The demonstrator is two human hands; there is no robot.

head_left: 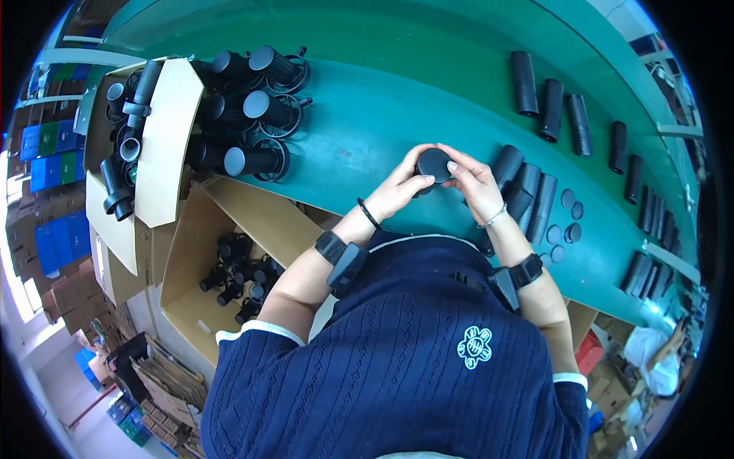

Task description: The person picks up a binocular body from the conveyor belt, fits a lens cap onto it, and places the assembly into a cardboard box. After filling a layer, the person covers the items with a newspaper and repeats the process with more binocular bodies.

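Observation:
Both of my hands meet over the green work surface around a black round-capped piece point(433, 165), its flat disc face turned up toward me. My left hand point(403, 183) grips its left side, the thumb along the lower edge. From the other side my right hand point(475, 183) closes on it, with the thumb on the rim. Whether a tube continues below the disc is hidden. Close beside my right hand lie several black ribbed tubes point(544, 208). Beyond these are several loose black discs point(554, 234), flat on the surface.
Several black flanged cylinders point(267, 109) stand in rows at the left of the green table point(359, 115). An open carton point(172, 145) of black parts sits at its left end, and another carton point(195, 283) lies lower. More black tubes point(579, 126) line the far right.

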